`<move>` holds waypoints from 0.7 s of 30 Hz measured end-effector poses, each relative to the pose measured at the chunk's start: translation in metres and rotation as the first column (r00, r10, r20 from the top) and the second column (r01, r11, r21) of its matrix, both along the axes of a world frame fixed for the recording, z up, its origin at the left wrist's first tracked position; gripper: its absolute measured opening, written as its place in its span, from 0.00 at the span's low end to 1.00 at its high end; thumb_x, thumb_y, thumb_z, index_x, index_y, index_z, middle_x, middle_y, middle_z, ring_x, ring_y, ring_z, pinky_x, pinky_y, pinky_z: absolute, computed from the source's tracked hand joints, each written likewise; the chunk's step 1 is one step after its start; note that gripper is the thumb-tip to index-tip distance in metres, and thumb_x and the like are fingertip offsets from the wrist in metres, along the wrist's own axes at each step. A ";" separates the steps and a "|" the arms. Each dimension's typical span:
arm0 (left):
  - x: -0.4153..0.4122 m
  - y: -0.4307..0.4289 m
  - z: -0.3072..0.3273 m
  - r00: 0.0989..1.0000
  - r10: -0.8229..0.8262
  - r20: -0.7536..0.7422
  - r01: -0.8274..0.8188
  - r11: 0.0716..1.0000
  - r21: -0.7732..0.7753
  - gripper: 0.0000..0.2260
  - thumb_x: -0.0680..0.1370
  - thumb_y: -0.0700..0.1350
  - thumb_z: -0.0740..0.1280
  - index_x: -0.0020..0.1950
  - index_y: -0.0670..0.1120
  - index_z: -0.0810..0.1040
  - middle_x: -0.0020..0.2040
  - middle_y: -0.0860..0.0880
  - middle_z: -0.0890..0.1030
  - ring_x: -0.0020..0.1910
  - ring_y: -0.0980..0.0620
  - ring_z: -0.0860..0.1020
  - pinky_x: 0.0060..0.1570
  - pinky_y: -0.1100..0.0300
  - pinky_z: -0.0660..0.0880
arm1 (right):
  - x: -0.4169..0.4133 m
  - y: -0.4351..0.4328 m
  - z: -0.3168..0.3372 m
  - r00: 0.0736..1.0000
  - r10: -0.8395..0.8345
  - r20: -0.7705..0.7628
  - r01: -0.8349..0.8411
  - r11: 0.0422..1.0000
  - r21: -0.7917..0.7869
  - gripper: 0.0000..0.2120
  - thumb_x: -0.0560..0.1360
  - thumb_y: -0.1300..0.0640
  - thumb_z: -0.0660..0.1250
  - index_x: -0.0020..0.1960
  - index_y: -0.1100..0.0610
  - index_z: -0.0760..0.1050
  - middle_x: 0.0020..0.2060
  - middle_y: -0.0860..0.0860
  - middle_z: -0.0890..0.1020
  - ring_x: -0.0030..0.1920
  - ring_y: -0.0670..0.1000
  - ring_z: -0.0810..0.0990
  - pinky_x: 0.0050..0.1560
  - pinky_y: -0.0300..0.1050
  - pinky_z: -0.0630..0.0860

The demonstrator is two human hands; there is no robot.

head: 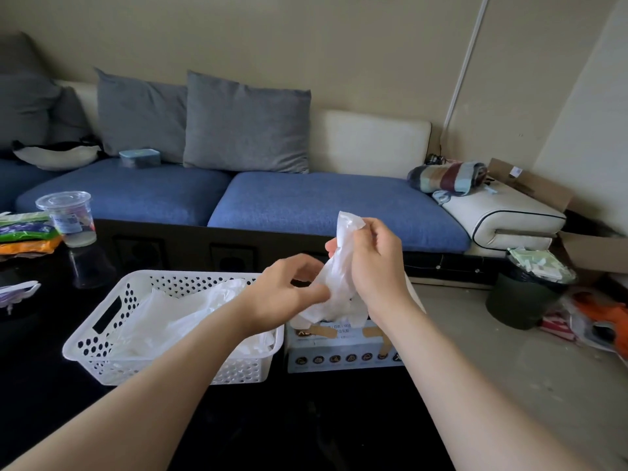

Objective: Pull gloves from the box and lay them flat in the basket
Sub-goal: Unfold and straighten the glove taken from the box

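One thin, translucent white plastic glove (335,275) hangs crumpled mid-frame, above the pale cardboard glove box (339,350). Right grip (373,263) clamped round its upper end; left grip (285,290) pinches it lower down. Best now: draw the grips apart to smooth it, then carry it left to the white perforated plastic basket (97,345) beside the box on the dark desk (306,423). Lay it over the filmy gloves (170,321) there.

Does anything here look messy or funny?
Yes. The gloves in the white basket lie crumpled in a heap, not flat. The glove box has brown tape stuck across its top. On the floor to the right, the bin is stuffed over its rim, with litter beside it.
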State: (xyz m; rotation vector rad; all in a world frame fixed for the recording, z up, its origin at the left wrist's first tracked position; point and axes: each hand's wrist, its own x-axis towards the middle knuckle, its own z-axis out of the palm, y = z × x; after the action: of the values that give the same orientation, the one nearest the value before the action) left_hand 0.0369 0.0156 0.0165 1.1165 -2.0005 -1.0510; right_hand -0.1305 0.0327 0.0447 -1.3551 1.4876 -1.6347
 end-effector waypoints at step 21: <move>0.032 0.002 0.011 0.906 0.327 -0.269 -0.325 0.944 0.054 0.10 0.84 0.51 0.68 0.48 0.49 0.86 0.45 0.47 0.87 0.46 0.44 0.85 0.47 0.54 0.80 | 0.024 -0.005 -0.009 0.981 0.128 0.145 -0.154 0.971 0.182 0.16 0.81 0.49 0.59 0.52 0.57 0.81 0.49 0.57 0.88 0.53 0.62 0.87 0.57 0.64 0.85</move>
State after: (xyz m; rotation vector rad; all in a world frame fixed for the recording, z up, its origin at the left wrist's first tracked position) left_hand 0.0686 0.0178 0.0272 1.1876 -1.5288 -0.9758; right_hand -0.1064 0.0282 0.0360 -1.1943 1.3980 -1.4234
